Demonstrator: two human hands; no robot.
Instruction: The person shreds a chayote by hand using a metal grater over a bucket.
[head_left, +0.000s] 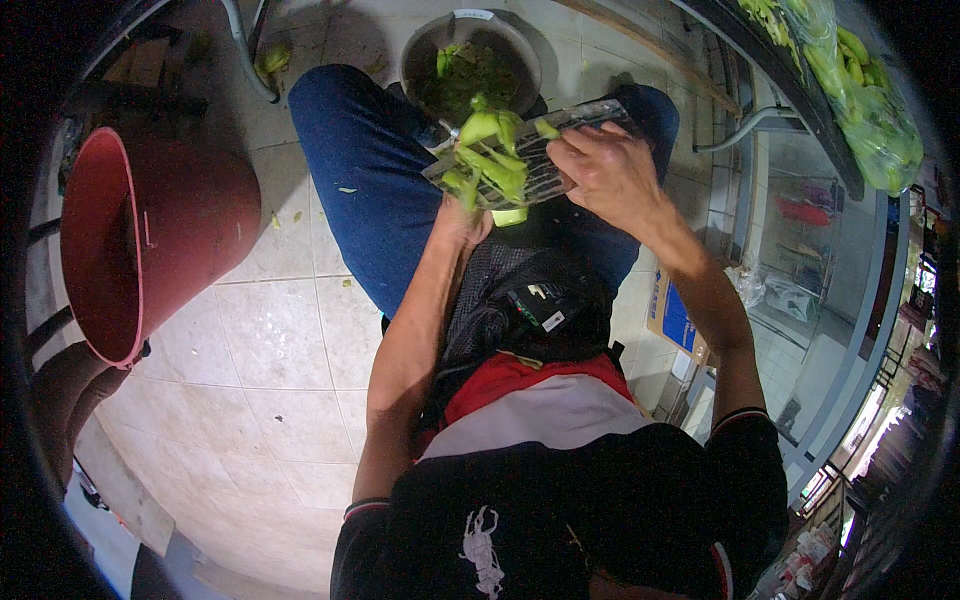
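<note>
A dark flat board (pixel 540 185) with pale streaks lies tilted across my lap. Several light-green vegetable pieces (pixel 492 140), long and pointed, are heaped on its left part. My left hand (pixel 466 220) grips the board's lower left corner, with its fingers mostly hidden beneath the green pieces. Over the board's right half, my right hand (pixel 605 168) is closed with the knuckles up. Whatever its fingers hold is hidden; a small green piece (pixel 546 129) shows just beside them. Another pale green piece (pixel 510 216) sits below the board's lower edge.
Beyond my knees stands a grey basin (pixel 530 65) holding dark water and green bits. At left is a large red bucket (pixel 200 215). Green scraps dot the tiled floor (pixel 270 330). A plastic bag of green vegetables (pixel 870 110) lies at upper right, above a metal frame (pixel 735 130).
</note>
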